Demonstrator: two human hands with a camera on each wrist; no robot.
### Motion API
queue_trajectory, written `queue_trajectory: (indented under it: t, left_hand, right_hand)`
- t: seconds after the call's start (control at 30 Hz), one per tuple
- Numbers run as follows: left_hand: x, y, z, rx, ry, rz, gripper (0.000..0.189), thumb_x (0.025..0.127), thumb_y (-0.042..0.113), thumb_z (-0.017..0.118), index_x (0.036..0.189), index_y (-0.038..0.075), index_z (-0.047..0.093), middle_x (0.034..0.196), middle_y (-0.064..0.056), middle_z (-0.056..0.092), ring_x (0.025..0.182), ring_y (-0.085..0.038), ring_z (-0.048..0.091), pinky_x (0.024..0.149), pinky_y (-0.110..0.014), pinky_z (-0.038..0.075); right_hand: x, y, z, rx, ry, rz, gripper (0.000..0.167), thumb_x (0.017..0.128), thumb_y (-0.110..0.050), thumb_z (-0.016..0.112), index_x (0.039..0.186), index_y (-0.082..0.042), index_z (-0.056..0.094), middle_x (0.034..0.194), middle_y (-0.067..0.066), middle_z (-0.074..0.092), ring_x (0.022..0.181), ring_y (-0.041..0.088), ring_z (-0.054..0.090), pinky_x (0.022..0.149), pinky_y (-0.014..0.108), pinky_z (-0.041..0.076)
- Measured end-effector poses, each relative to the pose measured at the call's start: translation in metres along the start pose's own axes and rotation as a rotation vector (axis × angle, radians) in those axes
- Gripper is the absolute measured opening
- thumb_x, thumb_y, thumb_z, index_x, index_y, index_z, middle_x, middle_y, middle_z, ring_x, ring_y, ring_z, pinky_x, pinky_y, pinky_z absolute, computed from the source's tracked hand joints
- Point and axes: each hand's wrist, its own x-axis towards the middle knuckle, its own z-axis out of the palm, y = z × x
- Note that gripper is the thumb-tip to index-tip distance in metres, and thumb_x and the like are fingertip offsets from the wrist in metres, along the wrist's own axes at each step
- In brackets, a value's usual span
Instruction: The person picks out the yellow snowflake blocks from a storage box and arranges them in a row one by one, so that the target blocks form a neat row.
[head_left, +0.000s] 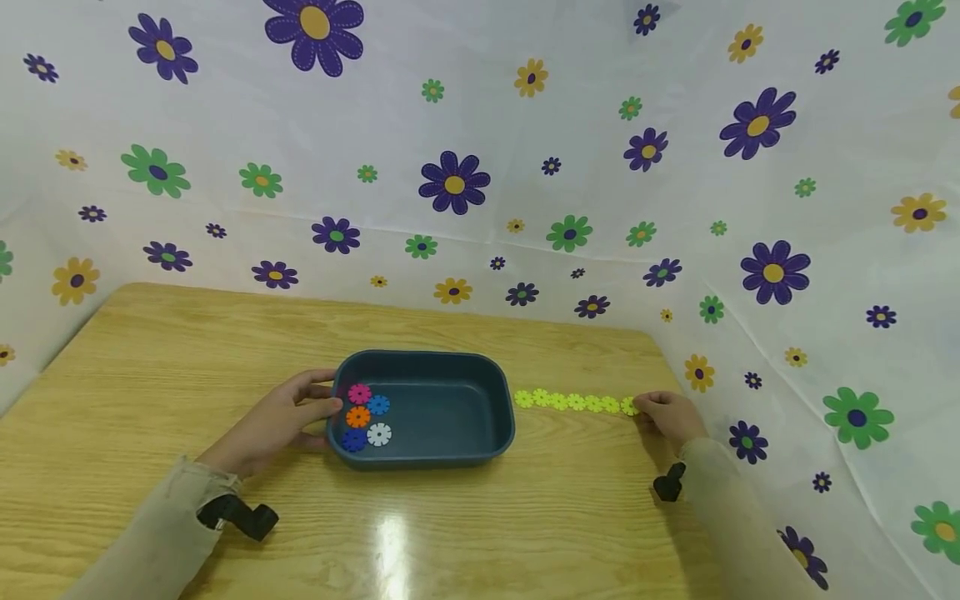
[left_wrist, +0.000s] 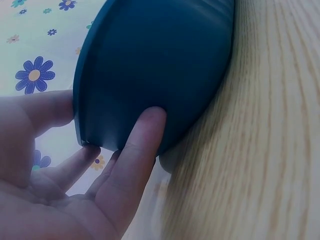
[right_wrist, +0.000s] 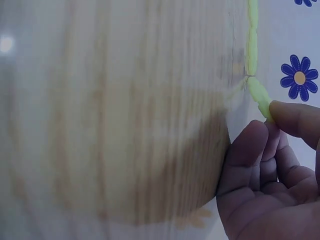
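Observation:
My left hand (head_left: 273, 421) holds the left end of a dark blue-grey plastic basin (head_left: 423, 461). Its thumb is at the rim and another finger lies against the outer wall (left_wrist: 155, 60). Inside the basin's left end lie pink (head_left: 360, 393), blue (head_left: 378, 405), orange (head_left: 357, 417), dark blue (head_left: 354, 440) and white (head_left: 379, 434) notched flower discs. To the basin's right runs a row of joined yellow-green flower discs (head_left: 575, 402). Between thumb and fingers, my right hand (head_left: 670, 417) pinches the rightmost yellow-green disc (right_wrist: 260, 97), which tilts against the row in the right wrist view.
The wooden table (head_left: 300, 533) carries the basin and the disc row. A white flower-printed cloth (head_left: 495, 108) hangs behind it and along the right side, close to my right hand. Black wrist mounts (head_left: 243, 517) sit on both sleeves.

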Motion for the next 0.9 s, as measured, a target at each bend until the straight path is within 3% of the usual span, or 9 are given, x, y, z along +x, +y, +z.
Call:
queue_trajectory:
  t: [0.43,0.9]
  left_hand:
    - [-0.002,0.001,0.002,-0.002,-0.001,0.004,0.071,0.103,0.029,0.067,0.16,0.008,0.031,0.148,-0.028,0.041,0.115,-0.034,0.063,0.086,-0.046,0.063]
    - [-0.001,-0.001,0.001,0.005,0.006,0.004,0.069,0.103,0.029,0.067,0.159,0.008,0.034,0.143,-0.027,0.043,0.113,-0.033,0.063,0.086,-0.046,0.063]
  right_hand:
    - [0.007,0.0,0.005,-0.075,0.046,0.014,0.032,0.101,-0.022,0.062,0.114,0.007,0.067,0.083,0.0,0.068,0.072,0.011,0.063,0.065,0.025,0.057]
    - [0.014,0.002,0.011,-0.071,0.046,0.019,0.029,0.098,-0.019,0.063,0.111,0.006,0.066,0.086,0.004,0.067,0.073,0.013,0.062,0.063,0.028,0.055]
